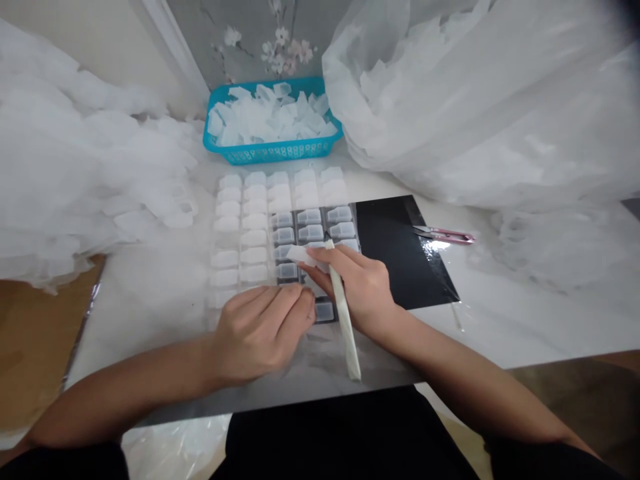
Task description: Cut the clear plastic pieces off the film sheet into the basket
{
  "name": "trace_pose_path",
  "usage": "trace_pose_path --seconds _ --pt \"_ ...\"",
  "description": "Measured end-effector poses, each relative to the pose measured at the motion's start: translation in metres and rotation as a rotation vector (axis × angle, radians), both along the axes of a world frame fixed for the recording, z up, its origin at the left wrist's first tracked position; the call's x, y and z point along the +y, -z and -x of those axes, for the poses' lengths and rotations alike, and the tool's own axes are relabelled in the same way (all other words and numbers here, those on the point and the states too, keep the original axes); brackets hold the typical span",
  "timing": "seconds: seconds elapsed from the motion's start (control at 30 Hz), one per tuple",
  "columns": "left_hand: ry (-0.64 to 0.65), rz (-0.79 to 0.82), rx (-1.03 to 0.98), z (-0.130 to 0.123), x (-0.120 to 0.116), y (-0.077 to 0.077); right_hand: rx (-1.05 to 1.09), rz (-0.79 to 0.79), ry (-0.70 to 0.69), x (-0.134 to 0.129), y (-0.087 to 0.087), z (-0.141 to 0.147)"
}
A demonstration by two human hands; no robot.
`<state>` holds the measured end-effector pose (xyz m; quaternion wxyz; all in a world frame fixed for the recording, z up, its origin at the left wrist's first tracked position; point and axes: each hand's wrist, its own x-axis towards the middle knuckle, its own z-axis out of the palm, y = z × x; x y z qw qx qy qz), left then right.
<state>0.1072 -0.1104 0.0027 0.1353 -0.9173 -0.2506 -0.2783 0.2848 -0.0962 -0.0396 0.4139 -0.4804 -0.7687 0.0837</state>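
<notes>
My right hand (367, 283) is closed on a small translucent white plastic piece (299, 255), pinched at the fingertips. A slim cream-coloured stick-like tool (345, 327) with a dark tip also sits in that hand, its long handle pointing toward me. Just to the left, my left hand (265, 327) is curled with thumb and fingers pressed together; whatever they may hold is hidden. Under both hands lies a moulded clear sheet with rows of small boxy cells (254, 239). Part of a black board (395, 250) shows beneath its right side.
A blue basket (275, 155) full of translucent pieces stands at the back. Pink-handled snips (447, 235) lie on the board's right edge. A large plastic bag (450, 113) bulges at the right, and a pile of white translucent pieces (100, 160) rises at the left.
</notes>
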Motion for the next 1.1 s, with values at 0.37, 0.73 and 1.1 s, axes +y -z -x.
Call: trace_pose_path --seconds 0.37,0.73,1.1 --pt "-0.064 0.349 -0.017 0.004 0.002 -0.019 0.435 0.148 0.046 0.011 -0.013 -0.011" --pt "0.062 0.101 0.027 0.004 0.008 -0.014 0.574 0.205 0.034 -0.002 -0.024 -0.009" --pt "-0.128 0.048 0.140 0.003 0.007 -0.011 0.755 0.557 0.057 0.003 -0.029 -0.007"
